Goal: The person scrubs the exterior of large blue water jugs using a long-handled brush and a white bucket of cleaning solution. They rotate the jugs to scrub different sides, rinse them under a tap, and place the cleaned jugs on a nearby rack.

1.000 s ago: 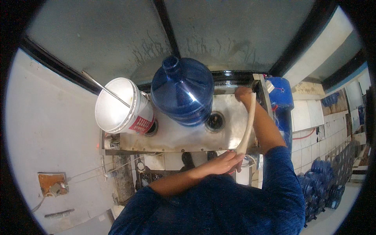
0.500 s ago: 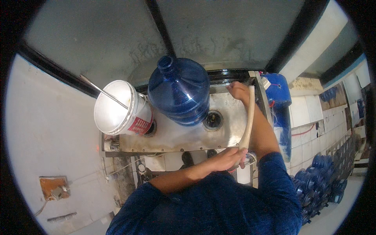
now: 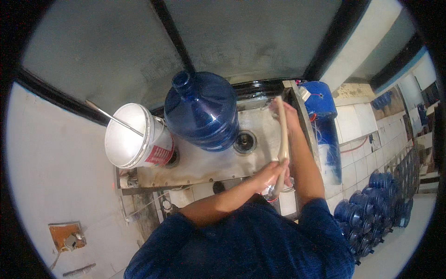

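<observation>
- Gripping a pale hose (image 3: 283, 132), the left hand (image 3: 268, 176) wraps its lower part, fingers partly hidden.
- Right hand (image 3: 291, 116), blurred behind the hose's upper end; cannot tell whether it grips.
- Metal counter (image 3: 200, 171) beneath, bearing a blue bottle (image 3: 202, 116) beside a white bucket (image 3: 155, 137).
- Stacked blue bottles (image 3: 364, 207), far right.

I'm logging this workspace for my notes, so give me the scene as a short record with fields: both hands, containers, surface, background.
Left hand: closed around a long, pale beige, hose-like tube
Right hand: by the tube's upper part, blurred; grip unclear
Centre container: large translucent blue plastic bottle, standing neck-up
Left container: round white plastic bucket with a red label
In bucket: slim metal rod, leaning over the rim
Surface: flat, shiny metal countertop
Background, right: blue plastic drum; piled translucent blue bottles
</observation>
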Demonstrator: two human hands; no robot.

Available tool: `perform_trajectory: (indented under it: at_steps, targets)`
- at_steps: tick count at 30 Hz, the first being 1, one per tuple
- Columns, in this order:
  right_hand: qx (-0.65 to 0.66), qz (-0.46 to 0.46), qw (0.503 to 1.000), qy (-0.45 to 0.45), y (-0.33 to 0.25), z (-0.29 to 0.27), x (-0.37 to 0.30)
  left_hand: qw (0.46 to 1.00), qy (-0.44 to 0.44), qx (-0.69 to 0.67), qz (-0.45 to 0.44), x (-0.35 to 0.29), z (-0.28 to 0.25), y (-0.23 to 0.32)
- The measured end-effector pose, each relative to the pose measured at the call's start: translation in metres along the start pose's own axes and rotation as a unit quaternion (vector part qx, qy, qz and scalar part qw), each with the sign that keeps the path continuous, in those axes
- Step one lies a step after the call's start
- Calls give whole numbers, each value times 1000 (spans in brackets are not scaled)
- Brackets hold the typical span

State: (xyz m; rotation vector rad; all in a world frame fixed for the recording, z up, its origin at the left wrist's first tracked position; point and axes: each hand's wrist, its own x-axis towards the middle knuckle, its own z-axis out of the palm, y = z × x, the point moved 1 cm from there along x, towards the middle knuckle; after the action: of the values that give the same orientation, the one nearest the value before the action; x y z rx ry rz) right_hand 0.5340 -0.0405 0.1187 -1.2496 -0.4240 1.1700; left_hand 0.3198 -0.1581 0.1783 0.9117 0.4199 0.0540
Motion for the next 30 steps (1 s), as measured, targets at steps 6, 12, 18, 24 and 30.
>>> perform_trajectory:
  at_steps: [6,12,18,24,30]
  targets:
    - [-223,-166,960,-43,77,-87,-153,988,78,-130,-4,68,-32,38]
    - [-332,-157,924,109,108,-105,-273,972,157,-174,1,122,-53,81]
    - [-381,-211,890,136,101,-113,-272,967,206,-150,34,152,-90,50]
    - [-560,-237,784,126,73,-89,-243,952,289,-38,89,45,-100,50]
    - [-723,-68,684,74,55,-60,-156,666,488,238,511,-79,-108,94]
